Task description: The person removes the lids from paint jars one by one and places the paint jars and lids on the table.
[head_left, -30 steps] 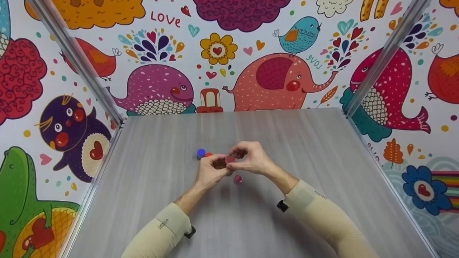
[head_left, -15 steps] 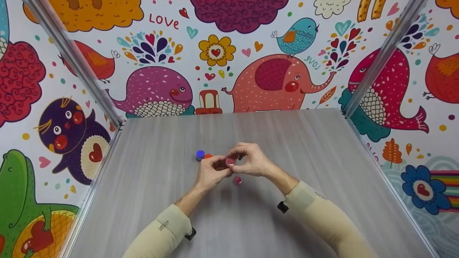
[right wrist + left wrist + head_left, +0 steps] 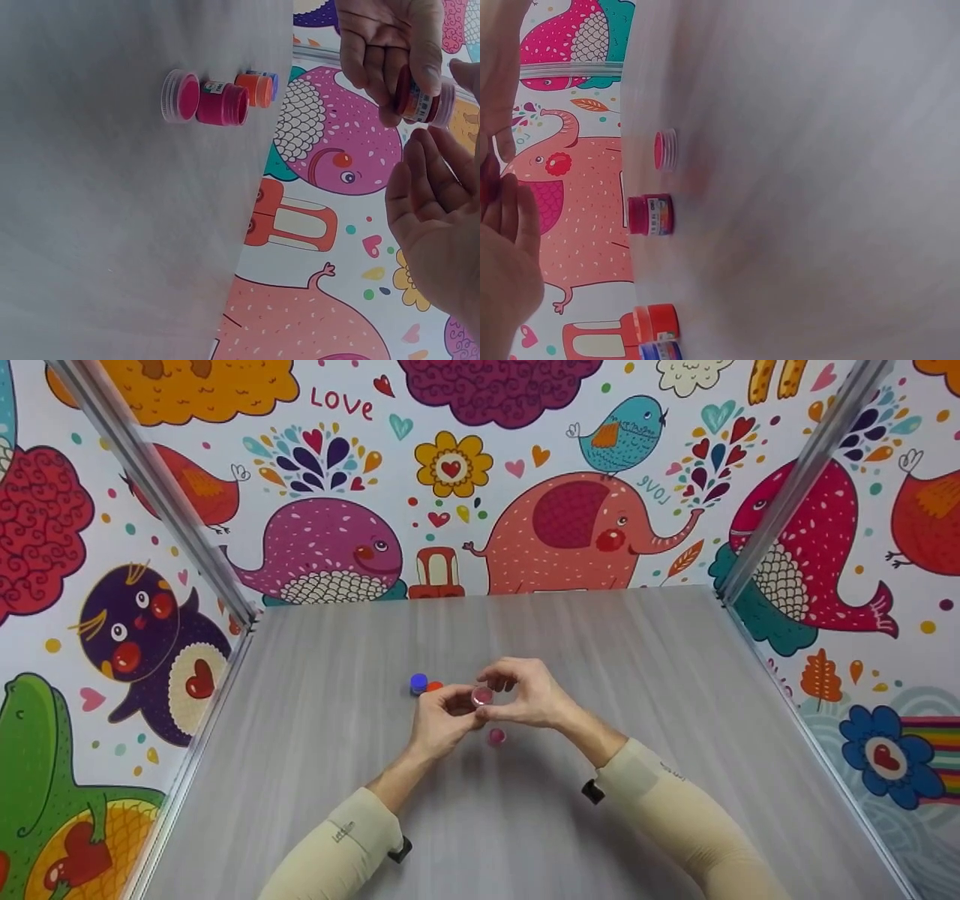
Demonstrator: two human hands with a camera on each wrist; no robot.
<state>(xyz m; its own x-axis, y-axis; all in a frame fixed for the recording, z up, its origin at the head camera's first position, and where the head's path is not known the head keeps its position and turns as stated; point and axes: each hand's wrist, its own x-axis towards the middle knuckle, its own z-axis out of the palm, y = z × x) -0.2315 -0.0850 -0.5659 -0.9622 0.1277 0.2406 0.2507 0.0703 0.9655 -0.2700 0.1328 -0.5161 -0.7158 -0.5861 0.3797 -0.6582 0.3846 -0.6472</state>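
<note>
1. While your left hand point(image 3: 442, 720) pinched the dark red paint jar point(image 3: 421, 100) between thumb and fingers, your right hand point(image 3: 529, 697) stood part-curled about its translucent cap point(image 3: 444, 105); whether those fingers gripped it, I could not tell.
2. You held that jar raised over the tabletop point(image 3: 480, 825), well short of the back edge and roughly midway between the left and right edges.
3. On your near-edge side of the jar, a pink screw cap point(image 3: 496, 736) lay flat, with a magenta paint jar point(image 3: 223, 103) upright just beside it; your hands hid that jar from the head view.
4. Toward the tabletop's left edge, you had an orange paint jar point(image 3: 255, 90) and a blue paint jar point(image 3: 419, 684) close together.
5. Metal posts point(image 3: 157, 484) rose at both back corners before you.
</note>
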